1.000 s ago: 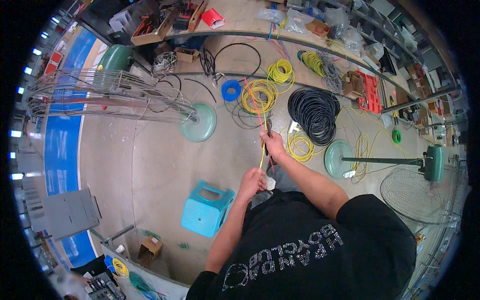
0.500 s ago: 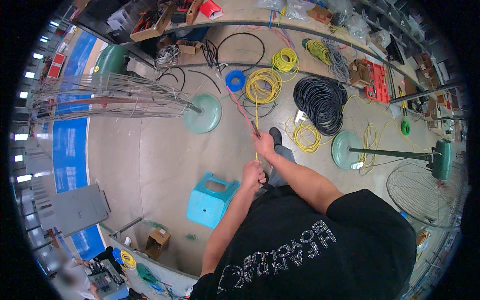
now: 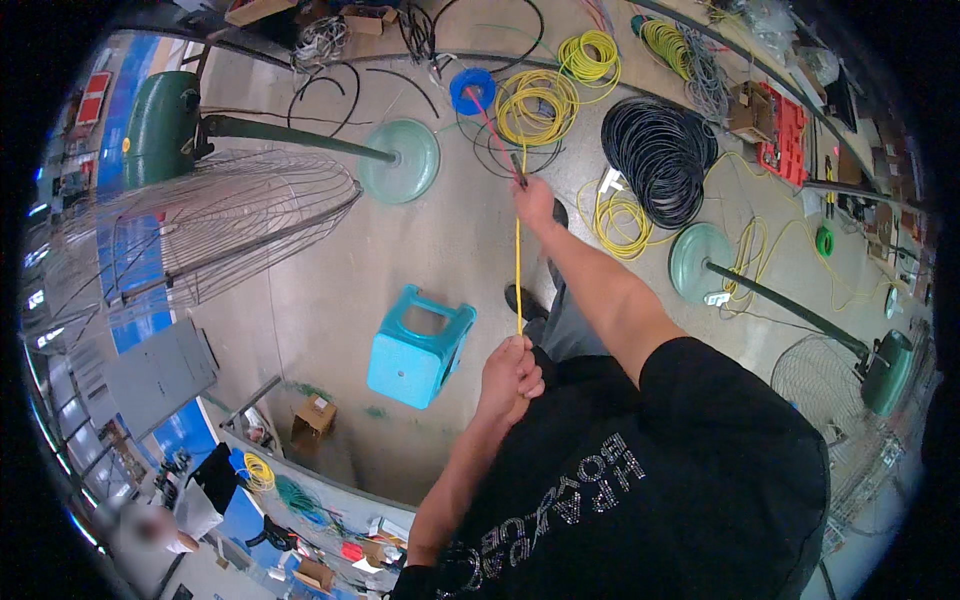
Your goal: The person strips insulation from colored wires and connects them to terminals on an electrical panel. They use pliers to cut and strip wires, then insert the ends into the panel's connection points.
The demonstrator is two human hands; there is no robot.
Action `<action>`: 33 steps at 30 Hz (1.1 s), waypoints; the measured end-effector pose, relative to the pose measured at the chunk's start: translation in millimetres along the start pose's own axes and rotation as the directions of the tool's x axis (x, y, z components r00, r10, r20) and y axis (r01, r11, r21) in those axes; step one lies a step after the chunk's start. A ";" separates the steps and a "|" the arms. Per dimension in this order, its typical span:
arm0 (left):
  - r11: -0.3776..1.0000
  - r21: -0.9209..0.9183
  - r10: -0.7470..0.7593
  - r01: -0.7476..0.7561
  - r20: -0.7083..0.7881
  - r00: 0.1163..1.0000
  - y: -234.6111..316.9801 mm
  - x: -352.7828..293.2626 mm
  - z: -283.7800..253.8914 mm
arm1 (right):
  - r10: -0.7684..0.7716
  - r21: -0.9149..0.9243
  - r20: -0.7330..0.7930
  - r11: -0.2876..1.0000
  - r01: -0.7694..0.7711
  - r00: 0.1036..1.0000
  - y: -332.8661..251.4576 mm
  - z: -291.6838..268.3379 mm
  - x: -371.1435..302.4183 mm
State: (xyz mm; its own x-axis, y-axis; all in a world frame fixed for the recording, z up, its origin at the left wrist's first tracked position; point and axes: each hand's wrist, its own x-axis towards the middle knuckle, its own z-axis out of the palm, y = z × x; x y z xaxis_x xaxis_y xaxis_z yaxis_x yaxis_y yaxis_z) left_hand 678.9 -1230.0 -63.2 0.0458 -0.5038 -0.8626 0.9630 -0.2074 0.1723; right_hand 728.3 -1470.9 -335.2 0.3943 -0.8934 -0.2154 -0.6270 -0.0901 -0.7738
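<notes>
A yellow cable (image 3: 519,270) runs straight between my two hands. My left hand (image 3: 512,380) is closed round its near end, close to my body. Farther out, my right hand (image 3: 536,202) is closed where the cable passes. A slim dark tool (image 3: 518,168) sticks out of the top of that fist; its kind cannot be made out. Beyond it lies a loose yellow cable coil (image 3: 537,108) on the floor. A pink-red strand (image 3: 487,118) stretches from a blue spool (image 3: 472,92) towards my right hand.
A turquoise stool (image 3: 405,370) stands left of my left hand. Green fan bases (image 3: 400,160) stand at left and right, with wire cages beside them. A large black cable coil (image 3: 660,160) and a yellow coil (image 3: 622,225) lie at right. A cardboard box (image 3: 313,422) sits lower left.
My hands have moved apart: the right has reached outward, the left has drawn back towards my body. A longer stretch of yellow cable shows between them. The view has shifted too.
</notes>
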 end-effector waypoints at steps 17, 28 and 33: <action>0.867 0.421 0.289 -0.267 0.011 0.957 6.9 93.7 -44.0 | 0.391 0.575 0.546 0.469 -0.671 0.741 -22.5 -86.6 -58.7; 0.830 0.542 0.140 -0.129 0.021 0.990 -10.0 99.0 -55.3 | 0.410 0.463 0.444 0.656 -0.596 0.796 -18.5 -68.9 -167.1; 0.841 0.535 0.026 -0.080 0.106 0.994 -5.3 81.2 -52.4 | 0.448 0.526 0.456 0.561 -0.639 0.769 -11.6 -47.5 -159.4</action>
State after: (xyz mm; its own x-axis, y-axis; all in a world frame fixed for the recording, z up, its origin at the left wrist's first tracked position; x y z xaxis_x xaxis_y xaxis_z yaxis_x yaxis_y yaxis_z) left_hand 691.5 -1225.8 -159.1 0.0428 -0.5953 -0.8023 0.6643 -0.5829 0.4679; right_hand 640.8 -1348.4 -263.6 0.3284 -0.5262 -0.7844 -0.2501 0.7524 -0.6094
